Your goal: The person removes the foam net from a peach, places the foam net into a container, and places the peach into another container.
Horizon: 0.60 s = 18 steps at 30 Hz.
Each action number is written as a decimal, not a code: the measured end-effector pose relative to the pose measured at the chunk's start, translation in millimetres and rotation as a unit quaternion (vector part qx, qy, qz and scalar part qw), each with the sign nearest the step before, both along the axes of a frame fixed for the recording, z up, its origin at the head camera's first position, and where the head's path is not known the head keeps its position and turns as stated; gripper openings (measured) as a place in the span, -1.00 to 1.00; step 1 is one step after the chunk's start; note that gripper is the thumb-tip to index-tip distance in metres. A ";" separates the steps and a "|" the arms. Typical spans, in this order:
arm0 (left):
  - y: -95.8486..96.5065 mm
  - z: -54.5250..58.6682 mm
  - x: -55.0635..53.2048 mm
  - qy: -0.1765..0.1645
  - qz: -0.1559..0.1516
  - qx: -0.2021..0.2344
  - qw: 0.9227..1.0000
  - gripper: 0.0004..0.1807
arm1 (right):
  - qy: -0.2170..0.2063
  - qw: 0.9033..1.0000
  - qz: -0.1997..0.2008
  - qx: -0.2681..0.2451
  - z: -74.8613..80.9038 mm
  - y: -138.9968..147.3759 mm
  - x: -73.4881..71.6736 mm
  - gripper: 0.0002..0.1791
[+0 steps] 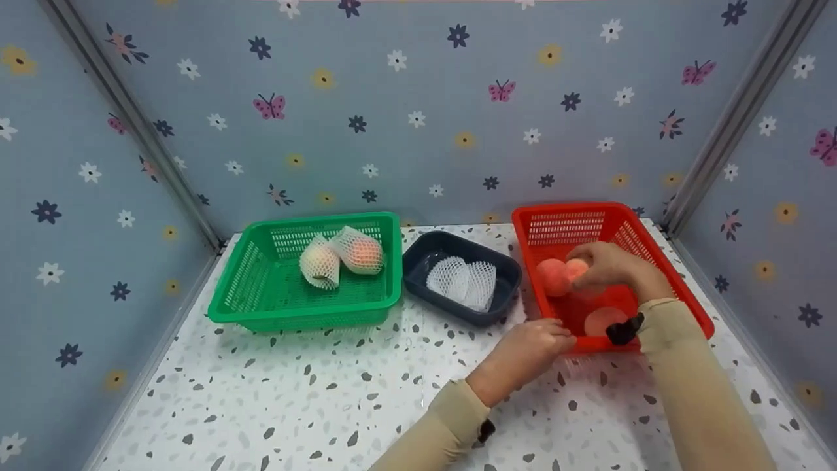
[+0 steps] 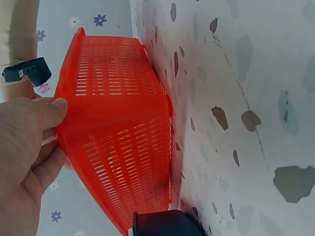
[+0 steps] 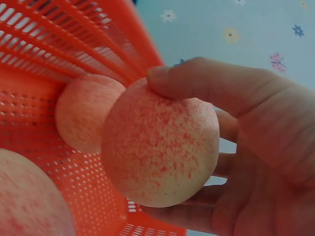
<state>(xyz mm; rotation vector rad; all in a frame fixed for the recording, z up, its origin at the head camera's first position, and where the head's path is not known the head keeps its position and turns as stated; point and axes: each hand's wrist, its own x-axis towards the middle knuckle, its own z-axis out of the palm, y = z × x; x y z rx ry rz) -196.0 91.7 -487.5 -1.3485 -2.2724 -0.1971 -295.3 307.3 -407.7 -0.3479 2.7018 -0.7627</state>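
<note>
My right hand holds a peach between thumb and fingers, inside the red basket. Yellowish skin with red speckles shows on this fruit in the right wrist view. Beside it in the basket lies a second peach by the left wall, and a third peach sits near the front, partly behind the right wrist. At the basket's front left corner my left hand grips the rim, with the thumb on the outer side.
A dark tray holding white foam net sleeves stands left of the red basket. Farther left is a green basket with two peaches in foam nets. Patterned walls enclose the speckled table at the back and sides.
</note>
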 end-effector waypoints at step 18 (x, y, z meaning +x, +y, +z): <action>2.8 1.9 1.7 -0.011 0.008 0.009 1.000 -0.74 | -0.048 0.999 -0.010 0.004 -27.1 -18.9 17.4 -0.36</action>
